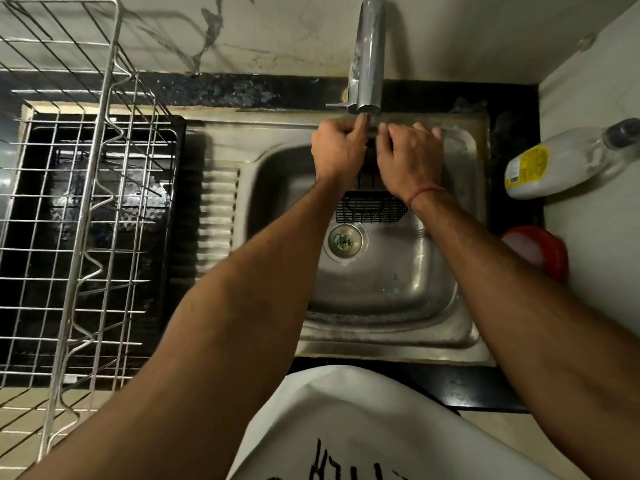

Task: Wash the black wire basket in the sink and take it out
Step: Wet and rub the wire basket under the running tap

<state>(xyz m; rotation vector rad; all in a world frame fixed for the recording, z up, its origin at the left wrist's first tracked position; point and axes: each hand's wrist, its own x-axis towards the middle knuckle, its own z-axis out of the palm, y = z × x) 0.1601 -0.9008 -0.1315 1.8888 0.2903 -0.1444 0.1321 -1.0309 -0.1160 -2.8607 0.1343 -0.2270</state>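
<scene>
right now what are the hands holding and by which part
Both the left hand and right hand grip the black wire basket by its upper end, under the tap.

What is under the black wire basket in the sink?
Below the black wire basket lies the bare steel sink bowl, with the drain strainer near its left corner holding bits of debris. The left hand and right hand cover the basket's upper part.

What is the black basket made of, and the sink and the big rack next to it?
The black wire basket looks like thin metal wire with a matte black coating; its grid shows no shine. The sink seems to be stainless steel: grey, brushed, with dull reflections. The rack looks like bare, shiny silver metal wire, maybe chromed or steel.
</scene>
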